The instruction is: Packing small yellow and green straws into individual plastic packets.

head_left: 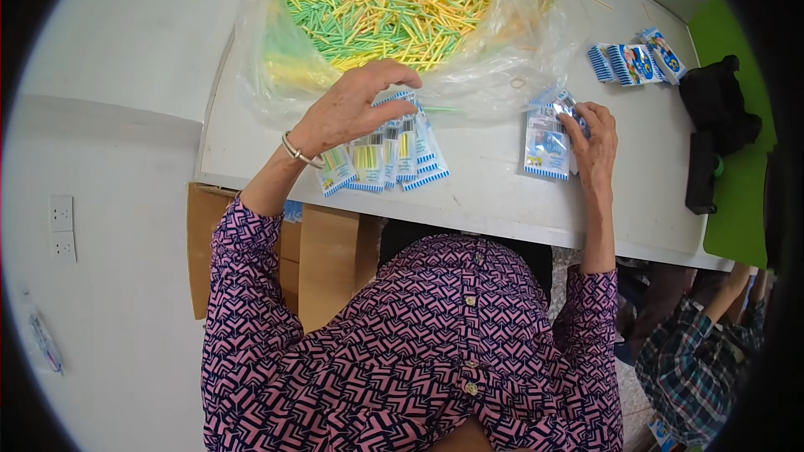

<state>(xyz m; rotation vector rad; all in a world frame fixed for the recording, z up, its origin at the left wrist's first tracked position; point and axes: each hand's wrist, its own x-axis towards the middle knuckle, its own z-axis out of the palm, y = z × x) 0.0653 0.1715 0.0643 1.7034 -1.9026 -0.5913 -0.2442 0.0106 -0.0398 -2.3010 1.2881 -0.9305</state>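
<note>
My left hand hovers over a fanned row of small clear packets with blue-striped ends, thin yellow and green sticks showing inside several of them. Its thumb and fingers are apart, and nothing shows between them. A single green stick lies just past its fingertips. Over to the right, my right hand has its thumb and fingers closed on the edge of a clear packet with blue print. More packets lie partly hidden under those fingers.
Behind my hands, a large clear plastic bag gapes around a heap of yellow, green and orange sticks. Filled packets lie at the far right, beside a black object. A cardboard box stands below the table's edge. Another person's plaid sleeve shows lower right.
</note>
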